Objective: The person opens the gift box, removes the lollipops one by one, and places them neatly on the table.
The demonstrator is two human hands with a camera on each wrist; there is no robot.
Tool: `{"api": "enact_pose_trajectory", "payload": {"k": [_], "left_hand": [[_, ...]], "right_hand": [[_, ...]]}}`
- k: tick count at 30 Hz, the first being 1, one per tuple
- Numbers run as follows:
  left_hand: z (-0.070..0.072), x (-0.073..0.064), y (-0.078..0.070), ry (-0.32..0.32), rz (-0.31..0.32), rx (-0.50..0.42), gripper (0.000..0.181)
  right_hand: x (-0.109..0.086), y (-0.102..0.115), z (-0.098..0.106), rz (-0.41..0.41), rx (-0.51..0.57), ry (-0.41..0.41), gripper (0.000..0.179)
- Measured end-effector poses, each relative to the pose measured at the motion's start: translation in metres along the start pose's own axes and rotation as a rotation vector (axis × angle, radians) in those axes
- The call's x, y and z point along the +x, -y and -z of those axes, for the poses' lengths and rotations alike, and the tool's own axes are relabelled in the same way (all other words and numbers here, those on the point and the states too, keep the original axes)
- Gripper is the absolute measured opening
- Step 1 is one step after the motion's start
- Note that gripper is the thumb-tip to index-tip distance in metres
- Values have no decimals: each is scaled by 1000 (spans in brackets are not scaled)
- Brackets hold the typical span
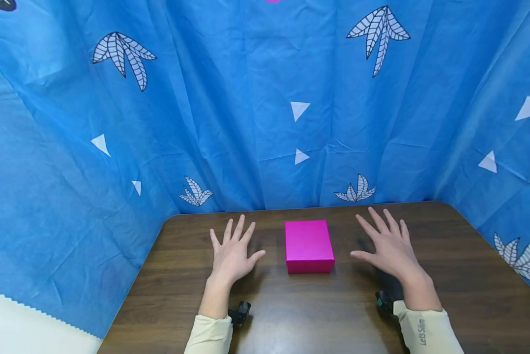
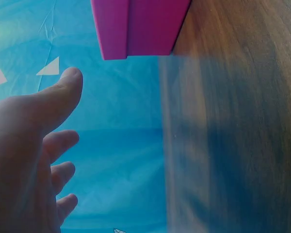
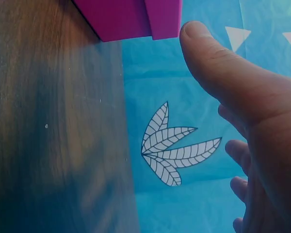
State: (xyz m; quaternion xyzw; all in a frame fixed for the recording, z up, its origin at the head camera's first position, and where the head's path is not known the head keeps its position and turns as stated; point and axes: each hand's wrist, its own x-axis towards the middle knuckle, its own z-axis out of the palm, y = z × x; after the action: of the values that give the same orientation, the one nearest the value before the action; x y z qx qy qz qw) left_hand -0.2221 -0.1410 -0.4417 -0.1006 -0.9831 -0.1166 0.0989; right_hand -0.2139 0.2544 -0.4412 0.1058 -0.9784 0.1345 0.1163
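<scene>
A bright pink box point(image 1: 309, 241) with a lid sits on the brown wooden table, between the two hands. To its left is my left hand point(image 1: 233, 258), fingers spread and palm down, apart from the box and holding nothing. My right hand point(image 1: 391, 248) is on the other side, its fingers also spread, with a gap between thumb and box. In the left wrist view the box point(image 2: 145, 29) shows at the top, beyond the thumb. The right wrist view shows the box point(image 3: 131, 19) at the top too, with the lid's edge visible along its side.
The wooden table point(image 1: 282, 314) has rounded far corners. Behind it and along both sides hangs a blue curtain point(image 1: 256, 98) printed with white leaves and triangles. A white scalloped edge of cloth point(image 1: 30, 324) shows at the lower left. Small black wrist cameras point(image 1: 240, 313) are worn under the cream sleeves.
</scene>
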Motion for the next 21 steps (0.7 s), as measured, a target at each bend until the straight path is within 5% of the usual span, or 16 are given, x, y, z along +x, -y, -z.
{"api": "enact_pose_trajectory", "payload": {"k": [11,18,21], "left_hand": [[-5,4,-3,-20,-32,-43,76],[-13,6,-12,20,-88,-155,76],[-17,5,-17,60,-124,-276,77]], "right_hand": [[5,6,-7,51,170,21,94],[5,17,-23,87,386,114,89],[5,22,-30,105,439,148,89]]}}
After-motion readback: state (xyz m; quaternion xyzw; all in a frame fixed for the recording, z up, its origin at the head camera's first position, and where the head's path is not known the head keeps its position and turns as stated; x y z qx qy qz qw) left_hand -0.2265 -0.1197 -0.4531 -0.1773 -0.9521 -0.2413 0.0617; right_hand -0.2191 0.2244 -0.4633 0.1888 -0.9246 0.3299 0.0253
